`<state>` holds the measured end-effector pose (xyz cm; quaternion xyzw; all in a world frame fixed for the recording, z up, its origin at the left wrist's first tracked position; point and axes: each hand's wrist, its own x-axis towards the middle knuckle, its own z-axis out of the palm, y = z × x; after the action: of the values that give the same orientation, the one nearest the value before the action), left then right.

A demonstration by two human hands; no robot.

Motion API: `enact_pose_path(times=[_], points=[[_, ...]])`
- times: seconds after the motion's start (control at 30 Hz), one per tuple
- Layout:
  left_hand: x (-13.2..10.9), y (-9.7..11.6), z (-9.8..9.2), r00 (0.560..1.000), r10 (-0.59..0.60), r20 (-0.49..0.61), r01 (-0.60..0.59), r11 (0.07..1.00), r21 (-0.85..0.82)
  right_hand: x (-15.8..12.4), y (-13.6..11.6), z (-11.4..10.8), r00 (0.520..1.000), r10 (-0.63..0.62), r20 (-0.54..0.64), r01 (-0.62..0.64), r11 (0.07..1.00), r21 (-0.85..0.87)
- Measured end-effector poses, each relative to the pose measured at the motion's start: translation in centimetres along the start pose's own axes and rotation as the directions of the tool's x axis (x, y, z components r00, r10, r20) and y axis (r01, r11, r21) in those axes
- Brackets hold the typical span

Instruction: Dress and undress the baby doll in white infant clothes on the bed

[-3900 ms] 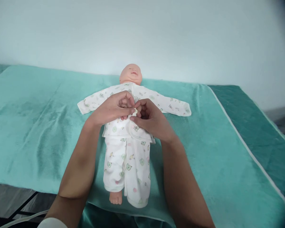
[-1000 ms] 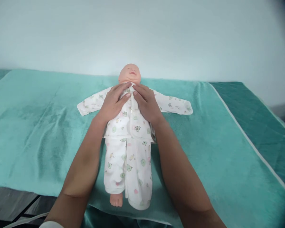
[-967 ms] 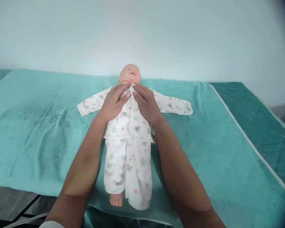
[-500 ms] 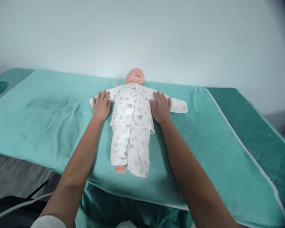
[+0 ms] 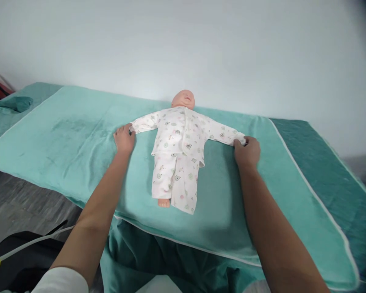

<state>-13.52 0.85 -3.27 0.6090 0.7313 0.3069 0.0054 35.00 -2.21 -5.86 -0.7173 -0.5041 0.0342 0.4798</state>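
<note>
A baby doll (image 5: 183,99) lies on its back on a teal towel (image 5: 79,138), dressed in a white printed shirt (image 5: 178,132) and matching trousers (image 5: 173,183). One bare foot shows at the trouser hem. Both sleeves are spread out sideways. My left hand (image 5: 124,138) is closed on the cuff of the sleeve on the left. My right hand (image 5: 247,151) is closed on the cuff of the sleeve on the right.
The towel covers a darker teal padded table (image 5: 320,146) that stands against a pale wall. A folded teal cloth (image 5: 14,103) lies at the far left. A white cable (image 5: 30,243) runs over the dark floor at the lower left.
My hands slid off the doll's chest and outward along the sleeves to the cuffs, and now pinch them. The view has pulled back and turned, so more of the table shows.
</note>
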Motion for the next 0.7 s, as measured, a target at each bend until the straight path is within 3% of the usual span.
enact_pose_path(times=[0.13, 0.23, 0.37, 0.5, 0.63, 0.7], points=[[1.0, 0.0, 0.3, 1.0, 0.014, 0.005, -0.014, 1.0, 0.017, 0.5, -0.8, 0.4, 0.974, 0.186, -0.131, -0.182, 0.982, 0.048], [1.7, -0.5, 0.5, 0.999, 0.034, -0.014, -0.034, 0.999, 0.007, 0.5, -1.0, 0.2, 0.965, 0.226, -0.131, -0.213, 0.971, 0.106], [2.4, -1.0, 0.9, 0.993, 0.005, -0.12, -0.005, 1.0, -0.002, 0.3, -1.1, -0.4, 0.955, 0.254, -0.156, -0.232, 0.962, 0.146], [3.0, -1.3, 1.2, 0.979, -0.064, -0.195, 0.058, 0.998, -0.032, 0.1, -0.7, -0.9, 0.943, 0.239, -0.234, -0.226, 0.971, 0.079], [3.3, -1.0, 1.1, 0.984, -0.098, -0.152, 0.094, 0.995, -0.031, -0.3, -0.5, -0.9, 0.957, 0.189, -0.219, -0.203, 0.978, -0.042], [3.2, -0.8, 0.9, 0.99, -0.06, -0.126, 0.056, 0.998, -0.034, -0.6, -0.7, -0.7, 0.97, 0.101, -0.221, -0.118, 0.991, -0.066]])
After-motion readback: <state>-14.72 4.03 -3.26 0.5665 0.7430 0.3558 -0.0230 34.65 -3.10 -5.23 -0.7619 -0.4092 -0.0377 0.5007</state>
